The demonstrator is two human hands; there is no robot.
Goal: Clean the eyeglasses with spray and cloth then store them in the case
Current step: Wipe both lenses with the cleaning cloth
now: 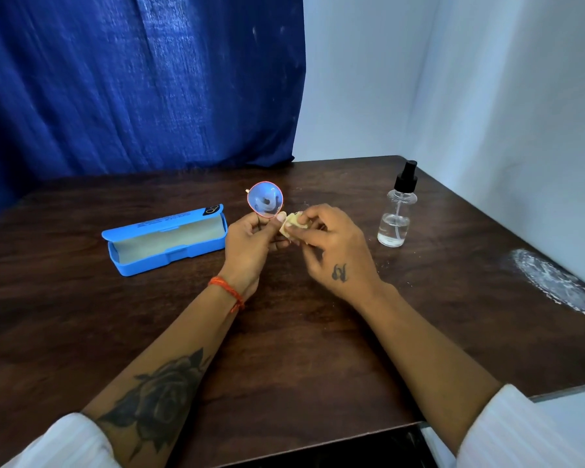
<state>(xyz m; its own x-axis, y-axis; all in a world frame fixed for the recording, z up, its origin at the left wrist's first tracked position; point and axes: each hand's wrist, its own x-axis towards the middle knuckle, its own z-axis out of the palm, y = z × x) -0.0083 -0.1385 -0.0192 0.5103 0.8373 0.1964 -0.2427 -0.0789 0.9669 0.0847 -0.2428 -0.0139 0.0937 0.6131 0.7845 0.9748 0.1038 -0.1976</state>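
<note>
My left hand (250, 239) holds the eyeglasses (264, 199) upright above the table; one round, thin-rimmed lens stands above my fingers and the other lens is hidden. My right hand (331, 246) pinches a small pale yellow cloth (293, 226) against the hidden side of the eyeglasses, right beside my left thumb. The blue case (164, 243) lies open on the table to the left, with a pale lining and nothing inside. A clear spray bottle (397, 211) with a black pump top stands upright to the right of my hands, holding a little liquid.
The dark wooden table (284, 349) meets a blue curtain (132, 82) at the back and a white wall (504, 113) on the right. A white powdery smear (554, 282) marks the table's right edge. The table's front edge runs just under my forearms.
</note>
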